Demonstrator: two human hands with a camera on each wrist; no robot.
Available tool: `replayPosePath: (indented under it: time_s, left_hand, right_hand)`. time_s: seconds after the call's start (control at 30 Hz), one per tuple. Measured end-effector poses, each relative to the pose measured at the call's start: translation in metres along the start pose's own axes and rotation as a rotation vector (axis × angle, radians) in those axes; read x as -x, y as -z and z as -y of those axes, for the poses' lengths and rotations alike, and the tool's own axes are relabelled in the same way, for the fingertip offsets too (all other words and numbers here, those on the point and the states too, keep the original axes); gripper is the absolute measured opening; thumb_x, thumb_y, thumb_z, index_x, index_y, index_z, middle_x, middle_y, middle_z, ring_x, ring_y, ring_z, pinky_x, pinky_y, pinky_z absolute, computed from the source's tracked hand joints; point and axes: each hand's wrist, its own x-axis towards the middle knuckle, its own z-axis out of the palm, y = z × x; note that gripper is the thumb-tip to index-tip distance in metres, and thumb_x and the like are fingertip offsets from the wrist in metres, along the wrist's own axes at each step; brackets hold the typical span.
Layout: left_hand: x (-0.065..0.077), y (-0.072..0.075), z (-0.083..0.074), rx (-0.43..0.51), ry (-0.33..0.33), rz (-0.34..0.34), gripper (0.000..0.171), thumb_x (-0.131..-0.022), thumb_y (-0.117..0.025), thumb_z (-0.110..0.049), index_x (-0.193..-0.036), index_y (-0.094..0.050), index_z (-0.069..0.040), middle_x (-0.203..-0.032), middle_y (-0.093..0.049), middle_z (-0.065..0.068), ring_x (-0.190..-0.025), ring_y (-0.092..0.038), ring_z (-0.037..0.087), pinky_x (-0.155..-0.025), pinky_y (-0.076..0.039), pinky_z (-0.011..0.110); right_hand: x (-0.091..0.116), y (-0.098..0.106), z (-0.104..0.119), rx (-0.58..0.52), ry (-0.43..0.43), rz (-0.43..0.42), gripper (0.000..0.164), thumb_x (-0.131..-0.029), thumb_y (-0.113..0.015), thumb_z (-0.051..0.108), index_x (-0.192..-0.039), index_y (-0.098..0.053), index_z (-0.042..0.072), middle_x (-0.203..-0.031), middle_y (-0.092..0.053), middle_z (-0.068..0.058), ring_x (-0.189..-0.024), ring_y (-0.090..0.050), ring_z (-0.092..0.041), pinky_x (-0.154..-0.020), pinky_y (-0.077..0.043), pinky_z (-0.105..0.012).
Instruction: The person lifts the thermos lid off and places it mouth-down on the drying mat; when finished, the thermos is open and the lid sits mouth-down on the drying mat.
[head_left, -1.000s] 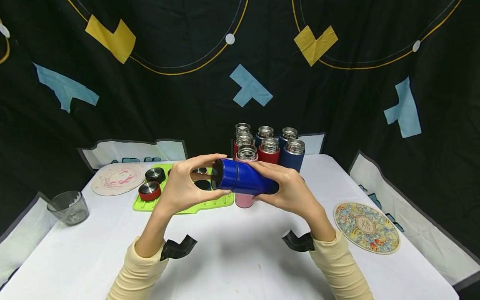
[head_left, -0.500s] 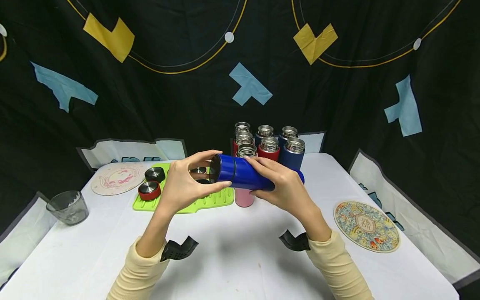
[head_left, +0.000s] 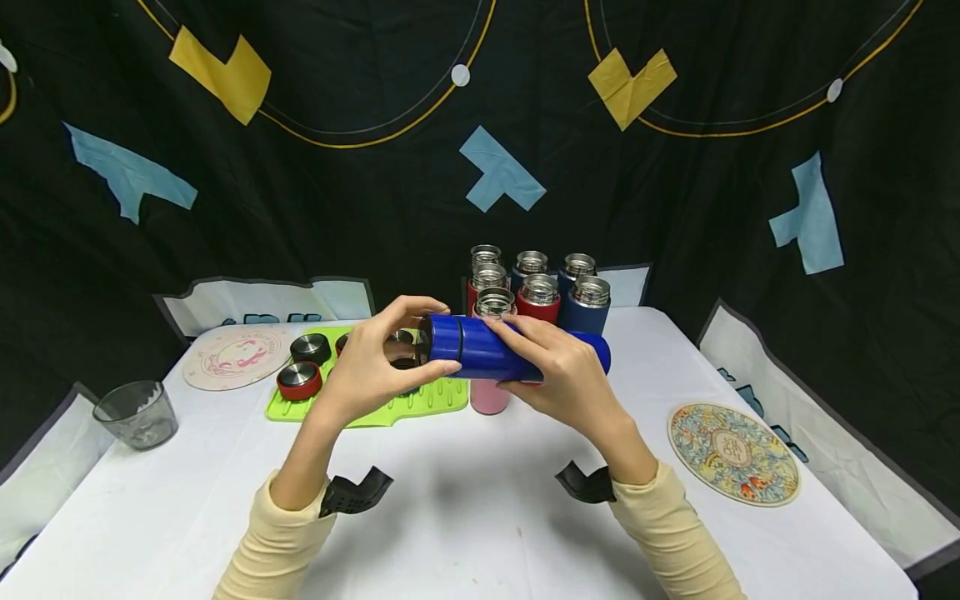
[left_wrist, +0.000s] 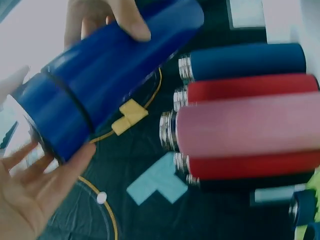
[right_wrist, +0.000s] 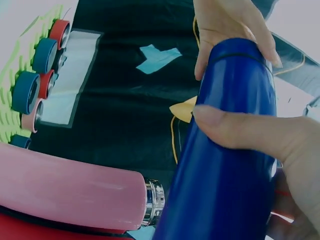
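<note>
A glossy blue thermos bottle [head_left: 480,357] lies sideways in the air over the table, its cap [left_wrist: 55,107] on and pointing left. A dark seam separates cap from body. My left hand [head_left: 363,371] holds the cap end between thumb and fingers. My right hand [head_left: 566,379] grips the body around its middle, with the thumb across the near side in the right wrist view. The bottle's rounded base shows past the right hand. Just behind stands an uncapped pink thermos [head_left: 489,398], partly covered by the blue bottle.
Several uncapped red [head_left: 537,311] and dark blue [head_left: 584,318] thermoses stand behind the hands. A green mat [head_left: 450,402] carries several lids [head_left: 298,382]. A clear glass [head_left: 142,421] and a pink-print round mat [head_left: 238,358] are at left; a patterned round mat [head_left: 733,454] is at right.
The blue thermos has swung from tilted to nearly level, and more of its base end shows on the right. Both hands keep hold and have shifted slightly left.
</note>
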Motion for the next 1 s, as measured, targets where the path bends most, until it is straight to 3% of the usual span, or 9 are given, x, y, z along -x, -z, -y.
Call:
replayPosePath:
  time_s: [0.1,0.2,0.37,0.53,0.67,0.83,1.0]
  left_hand:
    - [-0.0005,0.0023,0.0030,-0.037,-0.130,0.066,0.073,-0.071,-0.088,-0.021,-0.133,-0.051,-0.015,-0.128,-0.057,0.005,-0.110,-0.059,0.025,-0.082,-0.056,0.037]
    - [-0.0009,0.0032,0.0049,-0.061,-0.214,0.103,0.076,-0.069,-0.089,-0.019,-0.135,-0.050,-0.016,-0.132,-0.054,0.005,-0.114,-0.057,0.026,-0.082,-0.056,0.039]
    - [-0.0021,0.0023,0.0070,-0.067,-0.282,0.096,0.073,-0.069,-0.089,-0.015,-0.133,-0.053,-0.016,-0.134,-0.054,0.004,-0.118,-0.055,0.025,-0.080,-0.057,0.041]
    - [-0.0025,0.0020,0.0081,-0.057,-0.303,0.052,0.072,-0.066,-0.090,-0.014,-0.129,-0.057,-0.014,-0.128,-0.059,0.005,-0.112,-0.059,0.024,-0.078,-0.058,0.036]
    - [-0.0024,0.0014,0.0096,-0.018,-0.231,0.026,0.068,-0.066,-0.090,-0.015,-0.126,-0.060,-0.014,-0.124,-0.062,0.004,-0.106,-0.062,0.022,-0.077,-0.057,0.032]
    - [-0.0014,-0.0010,0.0074,-0.006,-0.048,-0.009,0.058,-0.072,-0.087,-0.024,-0.123,-0.061,-0.017,-0.116,-0.065,0.004,-0.098,-0.064,0.023,-0.075,-0.058,0.034]
    - [-0.0020,-0.0018,0.0080,-0.017,0.061,0.018,0.054,-0.077,-0.083,-0.031,-0.123,-0.059,-0.016,-0.114,-0.065,0.009,-0.095,-0.065,0.025,-0.074,-0.059,0.037]
  right_hand:
    - [0.0008,0.0021,-0.0030,-0.056,0.000,0.029,0.080,-0.067,-0.090,0.019,-0.139,-0.053,0.016,-0.129,-0.060,-0.011,-0.117,-0.058,-0.028,-0.096,-0.049,-0.045]
    - [0.0016,0.0047,-0.0055,-0.087,0.003,0.049,0.079,-0.067,-0.090,0.019,-0.138,-0.055,0.015,-0.129,-0.061,-0.011,-0.116,-0.059,-0.028,-0.095,-0.050,-0.044]
    - [0.0019,0.0064,-0.0067,-0.090,0.004,0.061,0.079,-0.067,-0.090,0.020,-0.137,-0.055,0.014,-0.128,-0.061,-0.012,-0.115,-0.059,-0.028,-0.094,-0.050,-0.044]
    - [0.0010,0.0043,-0.0063,-0.077,0.012,0.048,0.078,-0.068,-0.090,0.020,-0.138,-0.055,0.015,-0.128,-0.061,-0.011,-0.115,-0.059,-0.028,-0.096,-0.049,-0.044]
    - [0.0003,0.0031,-0.0049,-0.042,0.015,0.048,0.081,-0.068,-0.090,0.021,-0.139,-0.053,0.016,-0.128,-0.061,-0.012,-0.115,-0.059,-0.029,-0.096,-0.049,-0.045]
    - [0.0008,0.0000,-0.0034,0.010,0.019,0.051,0.083,-0.068,-0.090,0.019,-0.141,-0.051,0.016,-0.129,-0.060,-0.012,-0.115,-0.059,-0.030,-0.096,-0.049,-0.046]
    - [0.0012,-0.0010,-0.0033,0.038,0.027,0.059,0.084,-0.068,-0.090,0.021,-0.142,-0.049,0.016,-0.130,-0.059,-0.013,-0.116,-0.058,-0.031,-0.096,-0.048,-0.046]
